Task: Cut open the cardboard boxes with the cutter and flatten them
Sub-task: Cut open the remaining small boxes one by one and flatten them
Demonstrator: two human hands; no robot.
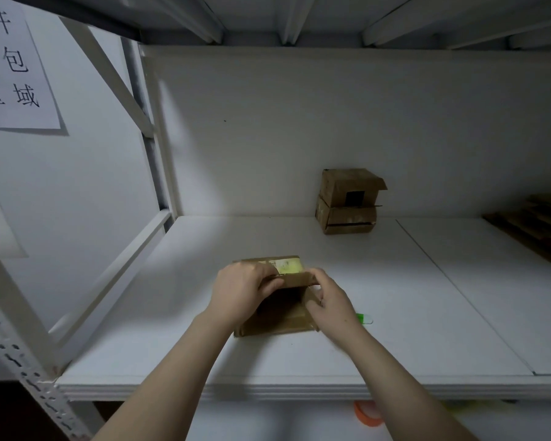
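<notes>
A small brown cardboard box (277, 316) with a yellowish label stands on the white shelf board (395, 313), its near side open. My left hand (242, 291) grips the box's upper left flap, fingers curled over the edge. My right hand (328, 300) holds the right side of the same flap and wall. A green cutter (365, 318) lies on the board just right of my right wrist, mostly hidden behind it. Two more brown boxes (347, 202) are stacked against the back wall.
Flattened brown cardboard (535, 224) lies at the far right of the shelf. A white metal rack frame (147, 122) rises on the left, with a paper sign (13, 65) on the wall. An orange tape roll (368, 412) shows below the shelf's front edge.
</notes>
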